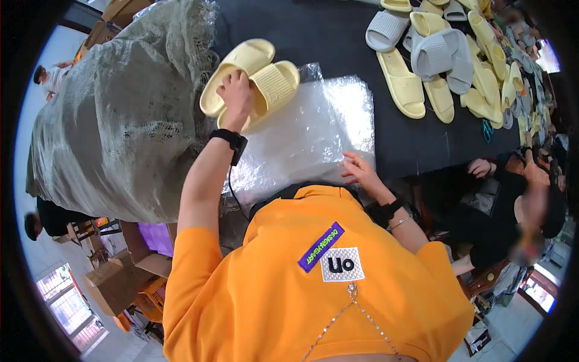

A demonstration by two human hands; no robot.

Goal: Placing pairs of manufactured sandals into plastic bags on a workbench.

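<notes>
My left hand (237, 95) is closed on a pair of pale yellow slippers (274, 87), its fingers at the inner edges where the two lie side by side. The pair is over the far left corner of a stack of clear plastic bags (301, 133) on the dark table. Ribbed straps show on both slippers; my hand hides part of their soles. At the right near edge of the bags is my right hand (360, 172), fingers apart and nothing gripped. Whether its fingertips touch the film I cannot tell.
Yellow and grey slippers (437, 54) lie heaped at the far right of the black table (410, 145). A big sack of grey-green woven plastic (120, 127) bulges at the left. Cardboard boxes (111, 280) stand below it. Another person (512, 199) sits at the right.
</notes>
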